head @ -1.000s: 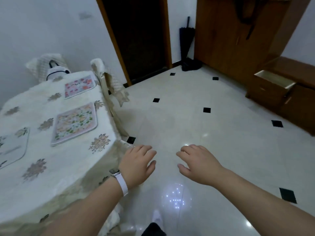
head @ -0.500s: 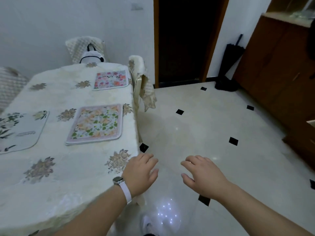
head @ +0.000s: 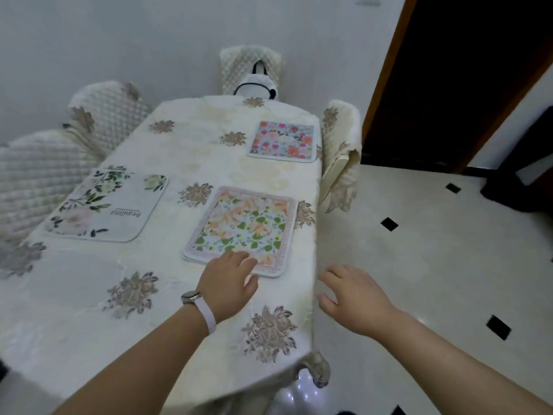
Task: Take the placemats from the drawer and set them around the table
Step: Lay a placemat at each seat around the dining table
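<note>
Three placemats lie on the table (head: 167,295), which has a cream floral cloth. An orange-and-green floral placemat (head: 244,226) sits near the right edge. A pink-flowered placemat (head: 282,141) lies farther back on the right. A white placemat with green leaves (head: 107,205) lies on the left side. My left hand (head: 229,281), with a watch on the wrist, hovers open over the near edge of the orange-and-green placemat. My right hand (head: 348,292) is open and empty, just past the table's right edge over the floor.
Chairs with quilted cream covers stand on the left (head: 33,178), at the far end (head: 251,67) and on the right (head: 341,145). A white bag (head: 257,85) rests on the far chair. A dark doorway (head: 463,79) opens at the right; tiled floor (head: 419,250) lies beside the table.
The view has swung left from the floor and cabinet onto the table. My left hand now reaches over the orange-and-green placemat; both hands stay empty.
</note>
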